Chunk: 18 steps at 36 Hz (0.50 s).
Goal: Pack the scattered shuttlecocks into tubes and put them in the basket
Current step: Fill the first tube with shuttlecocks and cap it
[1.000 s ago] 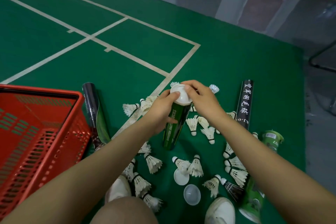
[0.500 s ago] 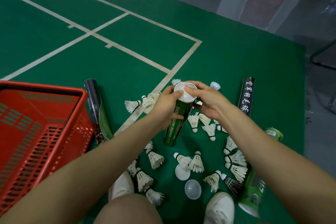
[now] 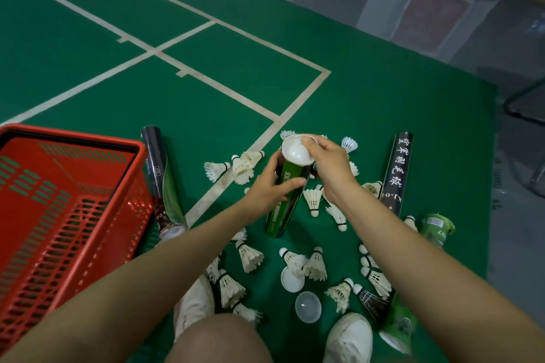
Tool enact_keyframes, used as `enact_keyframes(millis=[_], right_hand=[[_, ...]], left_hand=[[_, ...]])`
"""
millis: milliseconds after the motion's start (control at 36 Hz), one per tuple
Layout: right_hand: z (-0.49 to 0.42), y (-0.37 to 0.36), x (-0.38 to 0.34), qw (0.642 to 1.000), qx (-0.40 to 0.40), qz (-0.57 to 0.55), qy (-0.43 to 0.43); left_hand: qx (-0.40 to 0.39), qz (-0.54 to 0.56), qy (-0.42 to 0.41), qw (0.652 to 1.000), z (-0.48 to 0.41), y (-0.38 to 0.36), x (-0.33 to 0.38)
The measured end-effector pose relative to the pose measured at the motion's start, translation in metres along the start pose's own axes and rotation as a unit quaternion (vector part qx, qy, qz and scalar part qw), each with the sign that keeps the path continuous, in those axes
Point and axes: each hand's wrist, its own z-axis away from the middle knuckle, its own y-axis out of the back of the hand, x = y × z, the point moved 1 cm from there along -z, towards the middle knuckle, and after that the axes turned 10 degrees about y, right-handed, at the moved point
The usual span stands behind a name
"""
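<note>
Left-hand grip point(image 3: 265, 189) around green tube point(image 3: 279, 215); right hand point(image 3: 330, 168) on cap point(image 3: 294, 152)

Red basket point(image 3: 88, 186); green tube point(image 3: 284, 197), white cap point(image 3: 296, 152); white shuttlecocks point(image 3: 250, 256); green floor point(image 3: 206, 115).

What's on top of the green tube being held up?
A white cap sits on the tube, with the right grip pinching its edge. The left grip holds the tube's body. Whatever is inside is covered by the cap.
</note>
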Motion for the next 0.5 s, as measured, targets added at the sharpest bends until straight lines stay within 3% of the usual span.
enact_keyframes(millis=[111,250,389,500], right_hand=[[-0.005,0.005,0.0,1.0,0.008,-0.012,-0.004],[-0.007,-0.001,-0.005,1.0,-0.019,-0.005,0.002],[-0.027,-0.001,-0.035,0.992,0.009,-0.09,0.089],[-0.042,-0.001,-0.042,0.983,0.007,-0.088,0.161]], left_hand=[[0.026,-0.038,-0.016,0.999,-0.011,-0.004,-0.003],[-0.012,-0.062,0.066,0.996,-0.027,0.002,-0.022],[0.066,-0.082,-0.03,0.994,-0.046,0.01,0.003],[0.121,-0.162,-0.036,0.979,-0.058,0.028,0.03]])
